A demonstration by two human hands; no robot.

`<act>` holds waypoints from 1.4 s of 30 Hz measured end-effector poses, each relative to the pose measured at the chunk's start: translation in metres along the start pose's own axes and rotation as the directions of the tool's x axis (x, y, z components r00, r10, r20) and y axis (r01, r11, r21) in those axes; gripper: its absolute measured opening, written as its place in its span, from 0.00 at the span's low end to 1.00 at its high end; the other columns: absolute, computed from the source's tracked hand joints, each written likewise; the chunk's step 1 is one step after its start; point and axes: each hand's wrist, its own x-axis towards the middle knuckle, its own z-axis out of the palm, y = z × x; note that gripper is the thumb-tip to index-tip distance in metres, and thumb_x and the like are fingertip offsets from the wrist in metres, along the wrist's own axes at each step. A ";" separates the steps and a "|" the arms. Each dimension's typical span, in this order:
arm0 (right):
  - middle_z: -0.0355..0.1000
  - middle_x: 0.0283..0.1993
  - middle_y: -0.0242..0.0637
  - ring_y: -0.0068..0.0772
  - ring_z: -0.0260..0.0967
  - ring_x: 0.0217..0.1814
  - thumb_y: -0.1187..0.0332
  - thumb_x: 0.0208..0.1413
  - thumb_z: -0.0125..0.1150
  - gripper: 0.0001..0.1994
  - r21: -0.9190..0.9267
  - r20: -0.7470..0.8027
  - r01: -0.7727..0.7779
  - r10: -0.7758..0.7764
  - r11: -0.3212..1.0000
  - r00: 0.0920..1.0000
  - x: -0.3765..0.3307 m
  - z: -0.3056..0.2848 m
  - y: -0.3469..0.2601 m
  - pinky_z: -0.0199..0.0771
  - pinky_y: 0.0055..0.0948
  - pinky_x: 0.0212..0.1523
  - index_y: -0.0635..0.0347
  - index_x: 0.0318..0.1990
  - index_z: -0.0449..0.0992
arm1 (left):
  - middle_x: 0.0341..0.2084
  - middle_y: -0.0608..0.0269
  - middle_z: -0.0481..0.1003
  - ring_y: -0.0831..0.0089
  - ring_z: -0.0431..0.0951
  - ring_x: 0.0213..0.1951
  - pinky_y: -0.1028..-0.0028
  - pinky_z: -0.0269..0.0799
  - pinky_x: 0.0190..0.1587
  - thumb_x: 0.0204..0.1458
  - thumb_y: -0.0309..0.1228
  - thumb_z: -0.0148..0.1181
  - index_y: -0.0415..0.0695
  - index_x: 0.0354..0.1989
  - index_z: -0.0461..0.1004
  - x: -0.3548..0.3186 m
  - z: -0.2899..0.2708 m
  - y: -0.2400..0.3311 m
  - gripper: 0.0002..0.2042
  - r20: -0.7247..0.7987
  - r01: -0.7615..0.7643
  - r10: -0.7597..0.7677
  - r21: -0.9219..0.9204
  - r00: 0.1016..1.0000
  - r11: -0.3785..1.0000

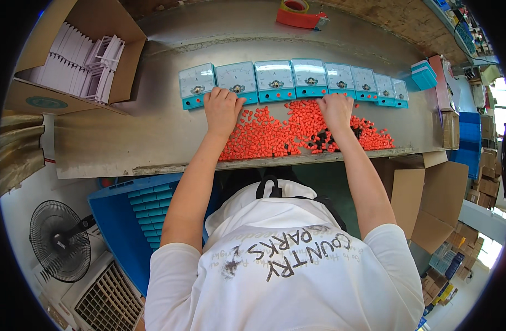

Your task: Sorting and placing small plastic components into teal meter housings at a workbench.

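Several panel meters with clear fronts and turquoise bases stand side by side on the metal workbench [115, 138]. My left hand [222, 112] is at the base of the second meter [236, 77] from the left, fingers bent and thumb near its lower right corner. My right hand [336, 113] bends its fingers against the base of the fifth meter [339, 75]. Whatever either hand pinches is hidden by the fingers. A spread pile of small red caps [269, 132] lies in front of the row, with some black caps [320, 140] mixed in near my right wrist.
A cardboard box [129, 71] of white plastic frames stands at the left. A red tape dispenser [297, 18] lies at the back, and turquoise pieces [424, 75] sit at the right. Below the bench are a blue bin [118, 231], a fan [60, 241] and an open carton [429, 204].
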 end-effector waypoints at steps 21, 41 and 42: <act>0.69 0.33 0.38 0.37 0.64 0.42 0.69 0.45 0.55 0.04 -0.015 -0.288 0.135 -0.133 0.991 0.948 0.003 0.000 -0.013 0.58 0.38 0.43 0.58 0.27 0.74 | 0.24 0.64 0.69 0.65 0.68 0.37 0.67 0.64 0.40 0.40 0.25 0.56 0.45 0.25 0.72 -0.023 0.009 0.018 0.03 0.182 -0.132 0.134 -0.026 0.974 0.991; 0.70 0.32 0.38 0.38 0.65 0.42 0.77 0.42 0.53 0.06 0.027 -0.161 0.167 -0.160 0.986 0.974 0.019 0.007 -0.019 0.58 0.36 0.44 0.60 0.29 0.74 | 0.27 0.64 0.70 0.65 0.67 0.37 0.65 0.61 0.40 0.40 0.30 0.62 0.43 0.25 0.73 0.009 0.011 0.020 0.06 0.034 -0.029 0.031 -0.066 0.999 0.997; 0.70 0.32 0.38 0.38 0.65 0.42 0.77 0.42 0.53 0.06 0.028 -0.161 0.165 -0.159 0.986 0.974 0.019 0.008 -0.019 0.58 0.36 0.44 0.60 0.29 0.74 | 0.27 0.64 0.70 0.65 0.67 0.37 0.65 0.61 0.40 0.40 0.30 0.62 0.43 0.25 0.73 0.008 0.012 0.019 0.06 0.034 -0.030 0.033 -0.066 0.999 0.997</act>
